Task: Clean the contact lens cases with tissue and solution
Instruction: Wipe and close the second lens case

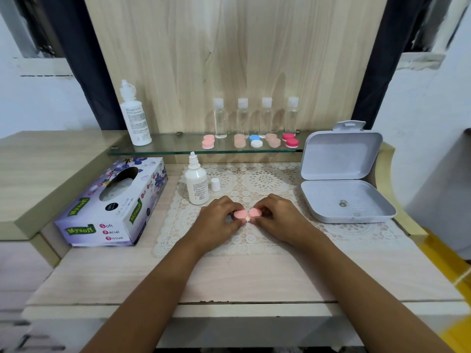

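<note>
Both arms reach over the lace mat (265, 182), where the left hand (219, 219) and right hand (279, 217) each pinch one end of a pink lens case (245, 214), fingers curled on its caps. On the mat's far left corner stands an uncapped solution bottle (196, 186). Left of the mat lies a tissue box (112, 202), and beyond the mat a glass shelf (175, 149) holds more cases (208, 143).
</note>
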`<action>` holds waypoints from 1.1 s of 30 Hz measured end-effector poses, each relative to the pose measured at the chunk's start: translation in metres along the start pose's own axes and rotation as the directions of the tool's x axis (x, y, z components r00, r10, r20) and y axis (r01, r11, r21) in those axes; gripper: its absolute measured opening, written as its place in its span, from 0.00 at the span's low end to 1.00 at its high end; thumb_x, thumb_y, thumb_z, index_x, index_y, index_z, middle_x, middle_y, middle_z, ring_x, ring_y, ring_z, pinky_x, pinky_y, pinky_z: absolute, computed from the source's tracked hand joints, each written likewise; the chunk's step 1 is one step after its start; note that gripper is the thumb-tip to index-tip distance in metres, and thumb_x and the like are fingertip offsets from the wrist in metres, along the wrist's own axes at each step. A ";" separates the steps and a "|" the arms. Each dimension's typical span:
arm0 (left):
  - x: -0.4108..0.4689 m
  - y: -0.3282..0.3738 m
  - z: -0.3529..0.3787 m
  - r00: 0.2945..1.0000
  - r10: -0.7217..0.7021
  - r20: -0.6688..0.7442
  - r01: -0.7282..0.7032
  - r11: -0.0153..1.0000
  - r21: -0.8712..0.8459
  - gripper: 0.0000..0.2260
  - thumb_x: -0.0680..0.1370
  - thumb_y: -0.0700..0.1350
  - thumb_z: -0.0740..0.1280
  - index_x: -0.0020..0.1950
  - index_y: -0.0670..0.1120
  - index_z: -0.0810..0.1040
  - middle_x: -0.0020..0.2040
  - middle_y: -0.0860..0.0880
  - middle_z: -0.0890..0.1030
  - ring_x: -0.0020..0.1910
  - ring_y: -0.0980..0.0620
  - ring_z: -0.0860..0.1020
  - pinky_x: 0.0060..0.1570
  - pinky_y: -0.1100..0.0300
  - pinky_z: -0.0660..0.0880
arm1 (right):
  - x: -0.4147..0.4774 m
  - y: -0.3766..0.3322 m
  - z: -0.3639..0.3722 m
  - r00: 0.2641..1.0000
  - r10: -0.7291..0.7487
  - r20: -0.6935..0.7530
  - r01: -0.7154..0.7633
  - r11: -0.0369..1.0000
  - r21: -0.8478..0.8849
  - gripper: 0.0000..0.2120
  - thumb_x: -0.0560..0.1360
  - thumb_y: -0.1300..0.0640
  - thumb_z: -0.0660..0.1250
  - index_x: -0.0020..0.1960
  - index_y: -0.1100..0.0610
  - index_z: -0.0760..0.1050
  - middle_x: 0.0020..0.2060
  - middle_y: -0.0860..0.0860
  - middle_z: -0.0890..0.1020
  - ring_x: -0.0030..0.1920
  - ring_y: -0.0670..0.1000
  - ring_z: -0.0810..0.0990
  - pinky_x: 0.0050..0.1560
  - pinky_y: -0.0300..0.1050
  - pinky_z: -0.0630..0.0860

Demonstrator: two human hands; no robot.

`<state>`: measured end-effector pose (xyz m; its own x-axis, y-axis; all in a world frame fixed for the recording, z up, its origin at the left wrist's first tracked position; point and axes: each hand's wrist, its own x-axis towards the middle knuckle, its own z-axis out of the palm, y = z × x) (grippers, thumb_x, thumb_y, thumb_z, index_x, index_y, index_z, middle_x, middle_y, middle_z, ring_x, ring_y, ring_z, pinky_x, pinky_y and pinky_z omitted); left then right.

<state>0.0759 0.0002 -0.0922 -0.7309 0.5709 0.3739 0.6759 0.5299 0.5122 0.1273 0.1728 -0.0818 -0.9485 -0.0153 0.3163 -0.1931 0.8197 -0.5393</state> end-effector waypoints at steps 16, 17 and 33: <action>-0.005 0.005 -0.001 0.998 -0.063 0.018 0.063 0.998 0.027 0.14 0.76 0.50 0.67 0.60 0.50 0.77 0.52 0.54 0.74 0.56 0.54 0.72 0.61 0.52 0.67 | -0.007 -0.002 -0.001 0.998 -0.048 0.030 0.047 0.999 0.006 0.16 0.72 0.60 0.68 0.60 0.58 0.77 0.50 0.53 0.79 0.52 0.50 0.76 0.52 0.33 0.67; -0.005 0.004 -0.001 0.998 -0.061 0.013 0.061 0.997 0.053 0.17 0.76 0.51 0.66 0.64 0.49 0.74 0.55 0.52 0.74 0.58 0.52 0.71 0.62 0.53 0.67 | -0.007 -0.003 -0.002 0.999 -0.021 0.033 0.020 0.999 0.025 0.15 0.73 0.59 0.68 0.59 0.57 0.77 0.50 0.53 0.79 0.52 0.49 0.77 0.52 0.32 0.66; -0.004 0.004 0.000 0.991 -0.092 0.092 0.063 0.960 0.272 0.24 0.80 0.55 0.57 0.71 0.43 0.67 0.73 0.47 0.65 0.70 0.48 0.65 0.69 0.60 0.58 | 0.074 -0.064 -0.039 0.924 -0.015 -0.381 -0.003 0.999 -0.046 0.13 0.75 0.52 0.66 0.53 0.60 0.78 0.45 0.54 0.78 0.44 0.50 0.73 0.41 0.38 0.63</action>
<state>0.0817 0.0001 -0.0912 -0.7779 0.5755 0.2523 0.6284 0.7156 0.3052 0.0788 0.1421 0.0067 -0.7783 0.1917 0.5980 -0.1787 0.8452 -0.5036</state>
